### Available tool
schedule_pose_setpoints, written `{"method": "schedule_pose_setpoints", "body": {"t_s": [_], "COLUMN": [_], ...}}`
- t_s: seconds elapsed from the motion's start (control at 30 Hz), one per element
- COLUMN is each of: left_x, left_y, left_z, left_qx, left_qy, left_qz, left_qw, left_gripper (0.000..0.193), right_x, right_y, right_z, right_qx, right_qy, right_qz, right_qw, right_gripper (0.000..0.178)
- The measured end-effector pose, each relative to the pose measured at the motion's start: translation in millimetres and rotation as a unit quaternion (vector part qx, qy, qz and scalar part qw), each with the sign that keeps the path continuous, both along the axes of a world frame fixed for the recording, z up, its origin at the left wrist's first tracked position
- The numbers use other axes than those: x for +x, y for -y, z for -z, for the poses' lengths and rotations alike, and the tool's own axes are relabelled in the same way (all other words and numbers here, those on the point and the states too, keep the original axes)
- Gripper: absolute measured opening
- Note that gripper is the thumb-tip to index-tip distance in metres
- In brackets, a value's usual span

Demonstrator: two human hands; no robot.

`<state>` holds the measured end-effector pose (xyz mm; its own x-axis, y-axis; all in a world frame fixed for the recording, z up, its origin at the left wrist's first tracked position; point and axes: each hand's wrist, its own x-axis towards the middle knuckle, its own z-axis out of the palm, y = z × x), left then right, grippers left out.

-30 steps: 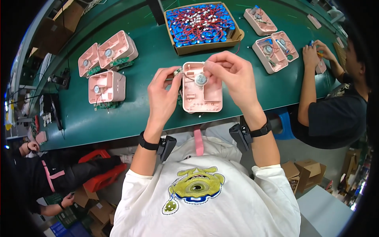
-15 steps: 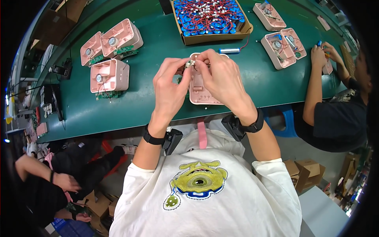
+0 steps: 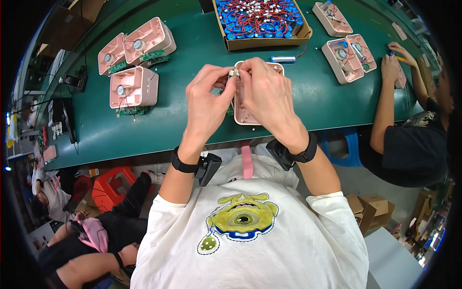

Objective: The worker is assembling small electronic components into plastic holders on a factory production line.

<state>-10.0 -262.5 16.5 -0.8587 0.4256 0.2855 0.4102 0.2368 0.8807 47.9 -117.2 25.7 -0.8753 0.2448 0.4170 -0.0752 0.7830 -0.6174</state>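
Both my hands meet above a pink plastic housing (image 3: 244,115) that lies on the green table. A small white connector (image 3: 234,73) shows between my fingertips. My left hand (image 3: 206,98) pinches it from the left between thumb and fingers. From the other side my right hand (image 3: 269,91) closes thumb and forefinger at the same connector; what lies inside that pinch is mostly hidden. A green circuit board (image 3: 230,107) peeks out beside the housing, largely covered by my left hand. Just beyond my right hand lies a blue battery (image 3: 283,59) with a red wire.
At the back, a cardboard box (image 3: 269,44) holds many blue batteries with red leads. Pink housings with speakers and boards stand on the left (image 3: 148,98) and right (image 3: 344,72). A co-worker's hands (image 3: 392,67) work at the right; another person sits lower left near a red stool (image 3: 113,185).
My hands stay together at the connector with slight finger movement. The view shifts a little. At the lower left, the other person has moved, and a red stool shows more fully.
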Motion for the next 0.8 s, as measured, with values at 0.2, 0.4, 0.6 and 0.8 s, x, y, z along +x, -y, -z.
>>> {"method": "schedule_pose_setpoints", "body": {"t_s": [0.2,0.4,0.6,0.8], "left_x": [0,-3,-15,-6], "left_y": [0,-5,0,3], "left_z": [8,8,8,3], "left_qx": [0.035,0.069,0.055,0.044], "left_qy": [-0.005,-0.062,-0.023,0.057], "left_qz": [0.007,0.002,0.017,-0.014], "left_qw": [0.999,0.996,0.998,0.997], "left_gripper": [0.021,0.017,0.017,0.019], "right_x": [-2,-4,-3,4], "right_y": [7,5,-15,-144], "right_z": [2,1,-16,-7], "right_qx": [0.012,0.005,0.058,-0.082], "right_qy": [-0.024,-0.029,-0.137,0.120], "right_qz": [0.009,0.022,0.026,0.198], "right_qw": [1.000,0.999,0.989,0.969], "right_gripper": [0.008,0.008,0.010,0.025]}}
